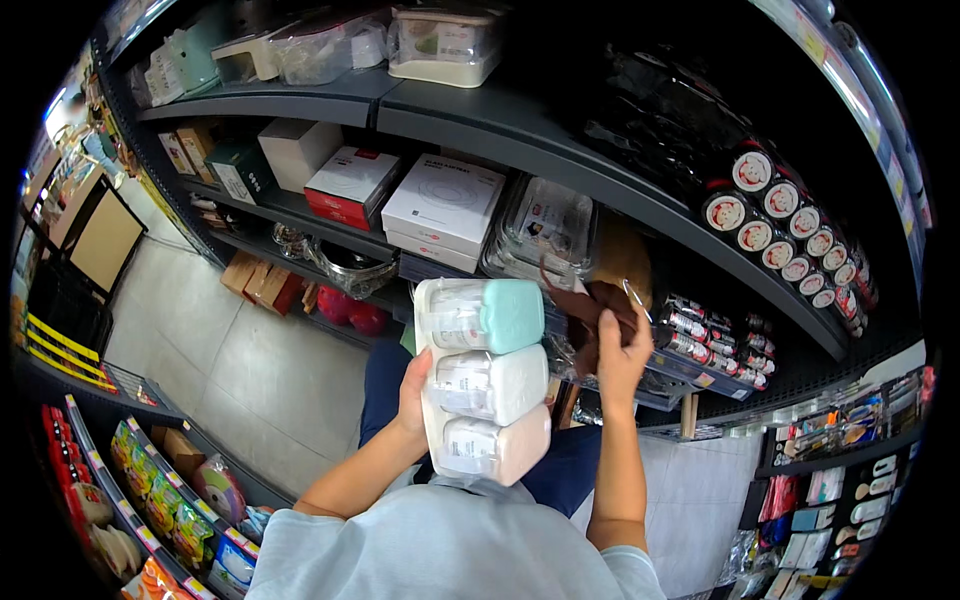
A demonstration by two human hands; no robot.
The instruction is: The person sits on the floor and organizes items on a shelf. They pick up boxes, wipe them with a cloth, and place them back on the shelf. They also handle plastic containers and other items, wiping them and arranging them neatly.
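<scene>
My left hand grips the side of a white tray with three lidded plastic seasoning containers in it. Their lids are a mint lid, a white lid and a pale pink lid. Labels bearing writing show through the clear parts. Pinched in my right hand is a dark brown cloth, which hangs just beyond the containers, in front of the shelf. Part of the cloth is hidden behind my fingers.
Before me stands a dark metal shelf with a boxed glass ashtray, clear glass containers and rows of black bottles. A lower rack of packaged goods is at the left. Hanging goods line the right side.
</scene>
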